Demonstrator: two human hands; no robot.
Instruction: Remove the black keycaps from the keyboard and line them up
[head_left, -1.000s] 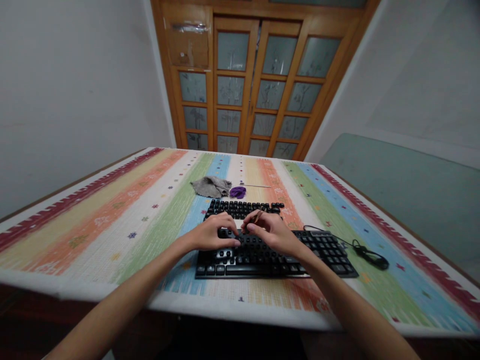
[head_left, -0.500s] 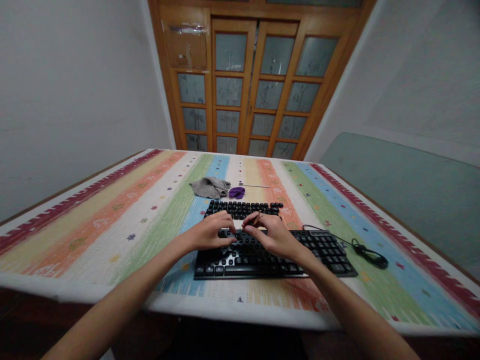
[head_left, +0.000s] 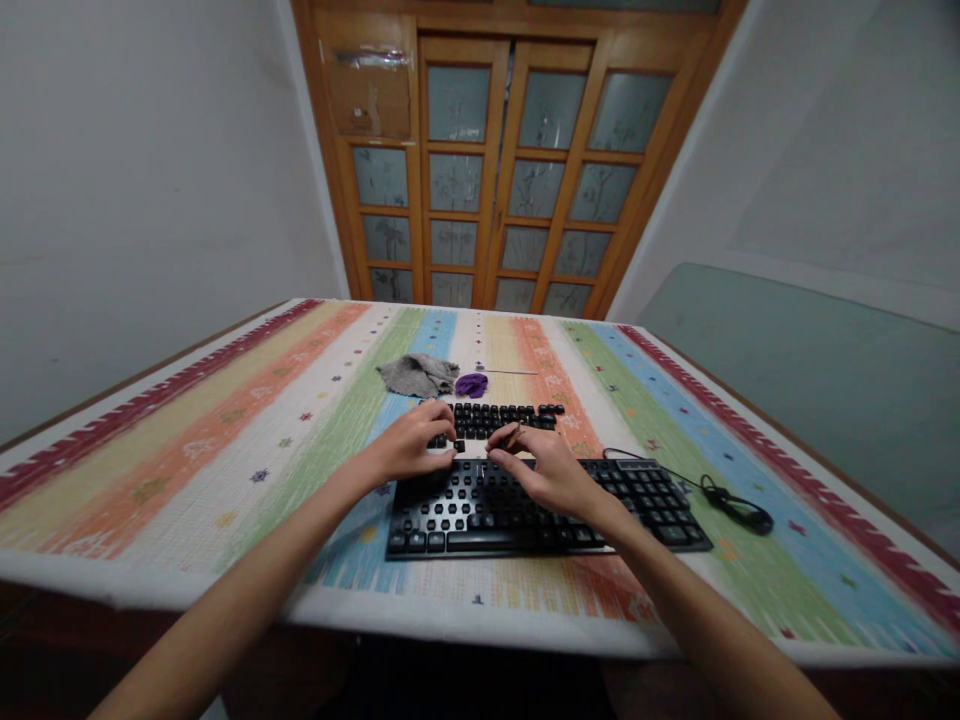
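Observation:
A black keyboard (head_left: 495,538) lies before me, many of its keys bare of caps on the left and middle. My left hand (head_left: 417,440) is over its back left edge, thumb and forefinger around a black keycap (head_left: 460,446) close to the table. Behind the keyboard, loose keycaps (head_left: 510,412) stand in rows, partly covered by my left fingers. My right hand (head_left: 544,465) hovers above the keyboard's back middle, fingers curled and pinched around a thin dark brown tool (head_left: 514,434). Most of that tool is hidden, so its kind is unclear.
A crumpled grey cloth (head_left: 418,375) and a purple bundle (head_left: 472,385) lie beyond the keycaps, near a thin stick (head_left: 510,372). The keyboard's coiled cable (head_left: 739,507) rests to the right. A striped tablecloth (head_left: 285,480) covers the table. Wooden glass doors (head_left: 487,170) stand behind.
My left hand has moved left and slightly away from me, from over the keyboard to the loose keycaps, with a keycap now showing at its fingertips. My right hand has barely moved.

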